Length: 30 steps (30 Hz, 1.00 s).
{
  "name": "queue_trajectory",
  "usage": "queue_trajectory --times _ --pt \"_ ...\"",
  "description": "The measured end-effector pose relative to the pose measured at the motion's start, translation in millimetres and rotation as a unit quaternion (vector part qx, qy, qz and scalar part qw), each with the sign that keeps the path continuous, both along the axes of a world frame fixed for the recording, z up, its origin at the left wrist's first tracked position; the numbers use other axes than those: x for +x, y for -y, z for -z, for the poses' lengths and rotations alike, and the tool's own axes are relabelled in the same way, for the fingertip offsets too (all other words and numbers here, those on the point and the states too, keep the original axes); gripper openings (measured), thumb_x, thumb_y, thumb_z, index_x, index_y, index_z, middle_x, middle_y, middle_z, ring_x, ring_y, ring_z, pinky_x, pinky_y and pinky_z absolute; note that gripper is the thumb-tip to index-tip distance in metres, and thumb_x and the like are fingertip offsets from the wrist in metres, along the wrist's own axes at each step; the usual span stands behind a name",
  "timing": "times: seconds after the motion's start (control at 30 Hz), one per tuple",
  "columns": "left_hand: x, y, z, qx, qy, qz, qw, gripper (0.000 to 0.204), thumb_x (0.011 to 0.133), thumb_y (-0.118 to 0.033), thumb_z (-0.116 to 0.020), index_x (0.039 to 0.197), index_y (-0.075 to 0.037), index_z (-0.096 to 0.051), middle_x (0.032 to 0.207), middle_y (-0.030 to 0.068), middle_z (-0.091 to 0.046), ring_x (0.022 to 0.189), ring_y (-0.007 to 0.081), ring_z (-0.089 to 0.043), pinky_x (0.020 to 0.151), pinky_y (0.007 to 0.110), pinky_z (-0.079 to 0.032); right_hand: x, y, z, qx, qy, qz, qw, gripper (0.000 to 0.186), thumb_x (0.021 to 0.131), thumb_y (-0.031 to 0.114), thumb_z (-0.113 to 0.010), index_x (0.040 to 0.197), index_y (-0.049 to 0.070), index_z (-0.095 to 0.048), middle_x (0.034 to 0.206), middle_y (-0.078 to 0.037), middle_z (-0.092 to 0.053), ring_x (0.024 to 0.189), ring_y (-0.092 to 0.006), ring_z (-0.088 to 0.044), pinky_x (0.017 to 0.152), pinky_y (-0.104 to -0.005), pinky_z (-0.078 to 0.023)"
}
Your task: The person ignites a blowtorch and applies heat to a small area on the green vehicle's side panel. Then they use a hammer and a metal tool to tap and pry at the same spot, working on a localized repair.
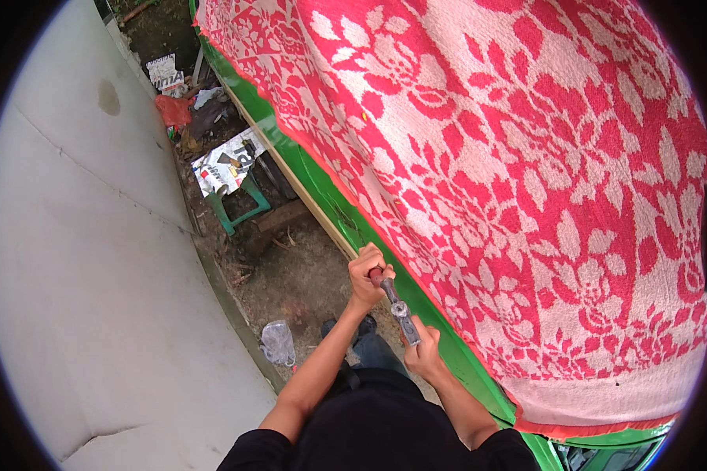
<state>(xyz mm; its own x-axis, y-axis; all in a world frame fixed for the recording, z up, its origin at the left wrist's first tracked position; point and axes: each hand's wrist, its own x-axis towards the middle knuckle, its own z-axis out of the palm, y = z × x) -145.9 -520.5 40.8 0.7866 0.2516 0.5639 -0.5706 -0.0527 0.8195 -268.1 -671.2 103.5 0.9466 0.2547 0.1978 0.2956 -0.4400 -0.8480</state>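
Metal tool [399,308] spans between left hand [367,273] and right hand [424,353] fingers.

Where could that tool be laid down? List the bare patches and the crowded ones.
Bare: the dirt between the grey wall and the green panel, above the clear plastic bag. Also the red floral towel. Crowded: the far strip around the green stool, littered with printed paper and scraps.
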Motion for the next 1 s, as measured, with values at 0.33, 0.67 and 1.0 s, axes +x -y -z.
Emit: queue_trajectory --times 0.33,0.67,1.0 --pt "2.7 -10.9 26.7 -0.058 -0.055 -0.004 0.997 0.024 0.067 0.006 -0.062 0.064 0.000 -0.040 0.062 0.0087 -0.037 0.062 0.0211 -0.042 0.058 0.035 -0.033 2.2 -24.2 -10.4 -0.085 -0.089 0.010 0.992 0.009 0.098 0.009 -0.053 0.095 0.000 -0.052 0.059 -0.022 -0.049 0.054 -0.0430 -0.058 0.052 -0.0479 -0.043" --pt "-6.6 -4.4 3.6 -0.008 0.004 0.004 1.000 0.026 0.064 0.007 -0.065 0.064 -0.001 -0.041 0.060 0.0088 -0.039 0.061 0.0263 -0.045 0.061 0.038 -0.035 -10.9 -11.8 2.6 -0.014 -0.031 0.034 0.999 0.006 0.098 0.005 -0.052 0.096 0.000 -0.053 0.059 -0.020 -0.048 0.051 -0.0400 -0.056 0.050 -0.0442 -0.042" --pt "-2.0 -11.9 -2.3 -0.043 0.004 0.021 0.999 0.025 0.065 0.006 -0.065 0.064 -0.001 -0.041 0.061 0.0084 -0.039 0.061 0.0260 -0.044 0.062 0.038 -0.035 -2.7 -18.5 -17.9 -0.050 -0.012 0.013 0.999 0.009 0.098 0.008 -0.054 0.095 -0.001 -0.053 0.059 -0.020 -0.049 0.050 -0.0393 -0.056 0.050 -0.0445 -0.042"
